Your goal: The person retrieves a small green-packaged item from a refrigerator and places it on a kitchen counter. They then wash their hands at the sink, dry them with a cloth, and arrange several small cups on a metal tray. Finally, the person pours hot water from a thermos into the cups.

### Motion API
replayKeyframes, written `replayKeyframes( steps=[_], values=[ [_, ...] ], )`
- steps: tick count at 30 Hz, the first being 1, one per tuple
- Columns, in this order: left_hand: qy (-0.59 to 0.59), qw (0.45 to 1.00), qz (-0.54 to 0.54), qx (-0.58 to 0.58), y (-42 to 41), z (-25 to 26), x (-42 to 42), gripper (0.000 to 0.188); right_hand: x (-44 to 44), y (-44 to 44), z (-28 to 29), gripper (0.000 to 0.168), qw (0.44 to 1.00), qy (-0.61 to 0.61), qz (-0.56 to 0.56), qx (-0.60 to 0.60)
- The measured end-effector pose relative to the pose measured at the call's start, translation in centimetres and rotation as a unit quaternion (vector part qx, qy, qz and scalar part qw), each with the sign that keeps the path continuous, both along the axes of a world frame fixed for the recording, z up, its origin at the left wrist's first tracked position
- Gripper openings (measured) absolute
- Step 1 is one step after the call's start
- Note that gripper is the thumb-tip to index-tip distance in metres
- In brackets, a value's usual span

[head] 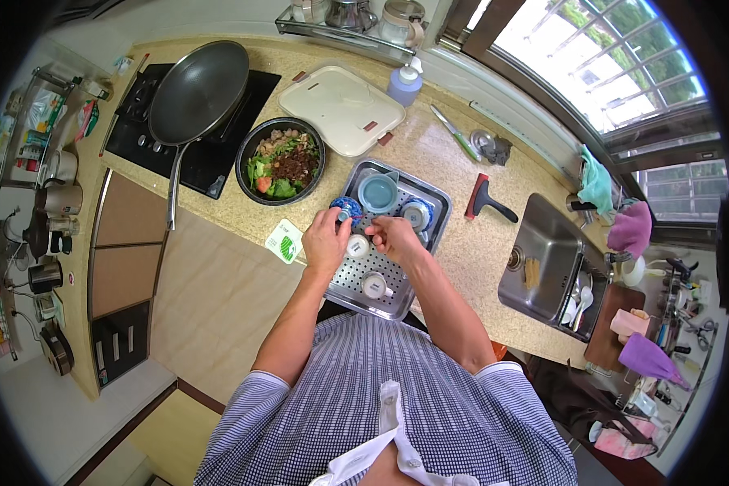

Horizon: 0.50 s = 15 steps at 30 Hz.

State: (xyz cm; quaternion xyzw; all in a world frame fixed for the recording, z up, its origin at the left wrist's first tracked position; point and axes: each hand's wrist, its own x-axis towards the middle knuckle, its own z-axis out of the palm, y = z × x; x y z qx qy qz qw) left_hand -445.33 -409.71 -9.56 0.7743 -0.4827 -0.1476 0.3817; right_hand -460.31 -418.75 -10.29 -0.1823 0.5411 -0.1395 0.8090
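Observation:
My left hand point(326, 238) holds the top of a blue patterned ceramic piece point(353, 205) over the left edge of a perforated metal draining tray point(428, 177). My right hand point(395, 237) is just to its right, fingers bent; whether it pinches anything is not clear. Above the hands a blue-grey cup point(377, 193) sits on the tray, with an upturned blue-and-white cup point(415, 214) to its right. Below the hands lie an upturned white cup point(358, 246) and, nearer my body, a white cup with a handle point(374, 285).
Left of the tray are a bowl of salad point(281, 164), a wok point(199, 91) on the black cooktop and a green-and-white card point(284, 241). Behind it lies a cream lid point(340, 109). Rightward are a green-handled knife point(462, 143), a squeegee point(489, 199) and a steel sink point(544, 249).

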Motion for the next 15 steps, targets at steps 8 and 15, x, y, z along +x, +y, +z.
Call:
replayKeyframes(
  steps=[8,15],
  values=[
    [0.354,0.933,0.070,-0.001,-1.0,-5.2,1.1,0.020,-4.5,2.4,3.4,0.029,0.908,0.186,0.076,-0.367],
    [0.372,0.924,0.051,0.075,-1.8,-6.2,1.4,0.019,-11.3,2.5,-0.8,0.020,0.692,0.430,0.194,-0.546]
  ],
)
